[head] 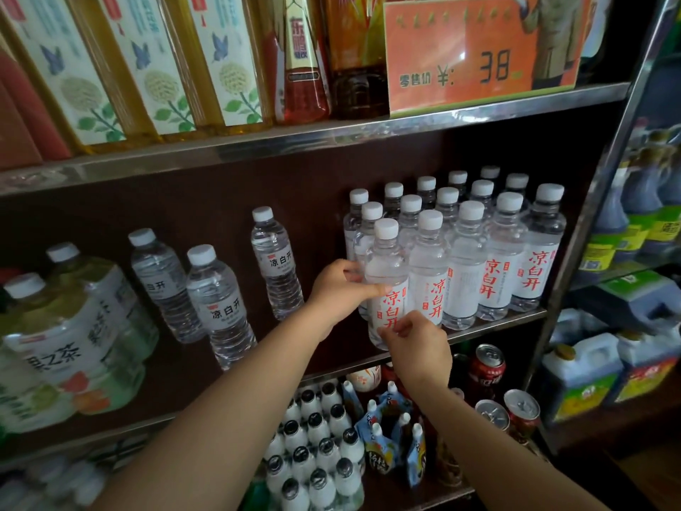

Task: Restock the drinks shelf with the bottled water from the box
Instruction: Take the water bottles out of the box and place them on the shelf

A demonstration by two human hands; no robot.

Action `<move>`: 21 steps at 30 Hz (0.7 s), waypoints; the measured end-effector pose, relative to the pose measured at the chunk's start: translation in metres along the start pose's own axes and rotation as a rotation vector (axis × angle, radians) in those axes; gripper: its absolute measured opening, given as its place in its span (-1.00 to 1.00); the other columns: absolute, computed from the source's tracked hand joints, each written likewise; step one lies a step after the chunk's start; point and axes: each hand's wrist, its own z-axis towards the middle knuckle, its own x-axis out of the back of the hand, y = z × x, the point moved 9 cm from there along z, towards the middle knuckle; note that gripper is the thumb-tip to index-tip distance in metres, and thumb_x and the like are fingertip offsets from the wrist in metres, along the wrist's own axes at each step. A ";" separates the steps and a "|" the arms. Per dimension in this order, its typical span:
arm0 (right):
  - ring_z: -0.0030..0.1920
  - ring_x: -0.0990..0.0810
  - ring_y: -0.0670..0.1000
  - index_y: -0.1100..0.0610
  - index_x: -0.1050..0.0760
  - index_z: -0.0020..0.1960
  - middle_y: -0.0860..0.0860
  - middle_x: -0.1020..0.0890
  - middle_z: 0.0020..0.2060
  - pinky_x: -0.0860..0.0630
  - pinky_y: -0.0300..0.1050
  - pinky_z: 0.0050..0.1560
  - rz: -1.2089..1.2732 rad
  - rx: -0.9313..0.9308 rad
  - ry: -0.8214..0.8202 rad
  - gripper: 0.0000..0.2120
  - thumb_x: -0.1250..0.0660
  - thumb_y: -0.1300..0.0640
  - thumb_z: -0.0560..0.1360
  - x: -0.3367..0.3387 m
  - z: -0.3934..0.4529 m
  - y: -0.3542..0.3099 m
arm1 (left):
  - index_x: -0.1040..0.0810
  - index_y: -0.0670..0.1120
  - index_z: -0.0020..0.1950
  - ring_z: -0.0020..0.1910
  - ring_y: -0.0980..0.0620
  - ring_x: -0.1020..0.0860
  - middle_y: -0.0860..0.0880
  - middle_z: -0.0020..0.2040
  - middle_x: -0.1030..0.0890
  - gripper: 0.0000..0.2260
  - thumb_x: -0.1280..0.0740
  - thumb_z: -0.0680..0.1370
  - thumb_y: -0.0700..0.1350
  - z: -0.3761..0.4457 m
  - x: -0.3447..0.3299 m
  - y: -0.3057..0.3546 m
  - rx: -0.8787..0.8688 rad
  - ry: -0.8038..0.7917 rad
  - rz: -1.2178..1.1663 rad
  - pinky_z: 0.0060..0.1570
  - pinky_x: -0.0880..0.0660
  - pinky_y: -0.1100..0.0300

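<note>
You are in the placing step: your left hand (337, 285) curls round the shoulder of the front-left water bottle (387, 285), thumb across its label, while your right hand (416, 344) pinches the same bottle low down near its base. The bottle stands upright at the near edge of the drinks shelf (490, 324), touching the red-label bottle on its right and closing the left end of the block of bottles (479, 245) that runs 5 wide at the front and about 3 rows deep.

To the left, 3 grey-label bottles (217, 300) stand apart, with bare shelf between them and the block. The box is not in view.

Next, I judge, you square the label to the front, let go with both hands without tipping the neighbours, then turn back to the box for another bottle.
</note>
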 end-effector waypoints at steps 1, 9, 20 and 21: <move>-0.15 -0.57 -0.02 -0.01 -0.49 -0.13 -0.10 -0.59 -0.24 -0.51 -0.10 -0.15 0.009 -0.032 -0.015 -0.83 -0.40 -0.09 0.44 -0.001 -0.003 0.001 | -0.44 -0.13 0.28 0.11 0.03 -0.55 -0.04 0.18 -0.56 -0.43 -0.55 0.34 -0.05 -0.003 0.004 -0.006 0.030 -0.001 0.029 0.17 -0.50 0.11; -0.06 -0.61 0.05 -0.04 -0.51 -0.15 -0.01 -0.65 -0.15 -0.56 -0.05 -0.03 -0.004 -0.035 -0.311 -0.79 -0.46 -0.12 0.36 -0.046 -0.046 -0.020 | -0.51 -0.14 0.26 0.08 -0.02 -0.58 -0.06 0.09 -0.59 -0.65 -0.39 0.51 -0.07 -0.051 0.077 -0.058 0.175 0.072 0.175 0.15 -0.51 0.14; -0.20 -0.56 -0.05 0.02 -0.49 -0.24 -0.02 -0.60 -0.23 -0.47 -0.18 -0.17 -0.158 0.276 -0.881 -0.81 -0.49 0.03 0.39 -0.168 -0.217 -0.124 | -0.62 -0.16 0.04 -0.15 0.05 -0.60 -0.04 -0.07 -0.60 -0.86 -0.32 0.57 -0.15 -0.247 0.247 -0.170 0.435 0.271 0.196 -0.17 -0.53 0.21; -0.17 -0.56 -0.05 0.02 -0.48 -0.27 -0.02 -0.59 -0.23 -0.48 -0.16 -0.13 -0.164 0.301 -0.939 -0.80 -0.49 0.03 0.40 -0.183 -0.243 -0.133 | -0.61 -0.15 -0.03 -0.20 0.09 -0.57 -0.03 -0.11 -0.58 -0.89 -0.30 0.57 -0.16 -0.273 0.263 -0.185 0.471 0.299 0.176 -0.24 -0.49 0.24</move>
